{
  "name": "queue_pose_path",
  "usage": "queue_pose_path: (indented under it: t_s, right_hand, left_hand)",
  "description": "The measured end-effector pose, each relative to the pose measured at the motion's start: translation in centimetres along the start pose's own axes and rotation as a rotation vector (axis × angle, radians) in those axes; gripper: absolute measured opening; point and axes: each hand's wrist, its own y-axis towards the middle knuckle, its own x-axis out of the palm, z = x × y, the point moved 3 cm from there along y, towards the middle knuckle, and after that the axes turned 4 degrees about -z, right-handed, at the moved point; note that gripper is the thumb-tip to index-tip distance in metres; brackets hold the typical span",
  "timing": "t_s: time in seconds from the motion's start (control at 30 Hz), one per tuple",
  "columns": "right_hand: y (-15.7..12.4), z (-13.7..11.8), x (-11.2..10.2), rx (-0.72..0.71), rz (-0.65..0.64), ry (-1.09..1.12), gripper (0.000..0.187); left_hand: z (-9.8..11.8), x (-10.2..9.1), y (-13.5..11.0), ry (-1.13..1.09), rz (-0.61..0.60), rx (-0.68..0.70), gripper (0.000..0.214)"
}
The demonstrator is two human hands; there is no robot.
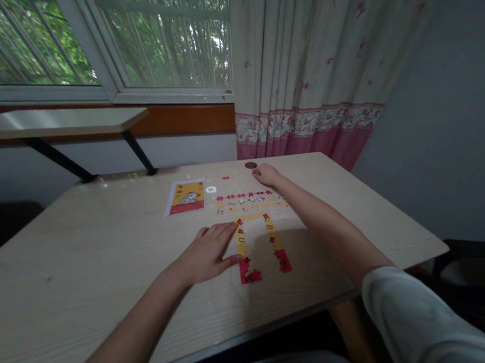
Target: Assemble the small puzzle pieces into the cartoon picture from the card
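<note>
We see a yellow-and-red puzzle border (278, 243), a white-edged picture card (186, 197), yellow above red, a pale wood-grained counter (122, 249), and a cream curtain (310, 49) with pink motifs.

Table (103, 269), left: bare wood offers wide passage, up to the picture sheet (186, 197).
Puzzle border (284, 262): gap inside passable from the near side; left hand (211, 255) blocks the left flank.
Beyond border: rows of loose pieces (241, 196) obstruct.
Far side: brown disc (250, 165) beside right hand (267, 175).
Table, right: passable outside the right forearm (337, 229).
</note>
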Motion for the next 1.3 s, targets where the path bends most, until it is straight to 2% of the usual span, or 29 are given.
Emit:
queue_pose_path:
  t_s: [0.23, 0.43, 0.53, 0.63, 0.73, 0.83, 0.93, 1.0, 1.1, 1.3]
  right_hand:
    - [0.9, 0.5, 0.0, 0.001, -0.061, 0.054, 0.019]
    - [-0.6, 1.0, -0.6, -0.053, -0.073, 0.183, 0.017]
    - [-2.6, 0.9, -0.8, -0.088, -0.037, 0.258, 0.02]
    - [-5.8, 0.7, -0.9, -0.115, -0.006, 0.358, 0.022]
    - [-10.2, 0.1, -1.1, -0.196, -0.018, 0.635, 0.021]
    - [-14.7, -0.9, -1.1, -0.234, -0.043, 0.726, 0.024]
    - [-17.8, -2.0, -0.7, -0.212, -0.079, 0.769, 0.025]
    - [-18.8, -2.7, -0.4, -0.187, -0.078, 0.798, 0.025]
    - [-19.4, -3.7, -0.4, -0.179, -0.065, 0.844, 0.024]
    - [-20.0, -5.2, -0.6, -0.222, -0.053, 0.922, 0.021]
  left_hand:
    - [0.2, -0.1, 0.1, 0.014, -0.016, -0.012, 0.068]
    - [-0.2, 0.0, 0.2, -0.001, -0.008, -0.011, 0.064]
    - [-0.4, 0.1, 0.2, -0.017, 0.004, -0.02, 0.057]
    - [-0.4, 0.0, 0.3, -0.034, 0.024, -0.027, 0.051]
    - [-0.2, -0.4, 0.6, -0.064, 0.049, -0.034, 0.042]
    - [0.6, -1.2, 1.3, -0.117, 0.079, -0.013, 0.032]
    - [2.1, -2.1, 2.4, -0.184, 0.101, 0.043, 0.025]
    - [3.2, -2.4, 3.2, -0.239, 0.111, 0.051, 0.023]
    - [4.1, -2.1, 4.4, -0.329, 0.123, -0.036, 0.018]
    - [4.6, -0.8, 5.3, -0.379, 0.163, -0.111, 0.015]
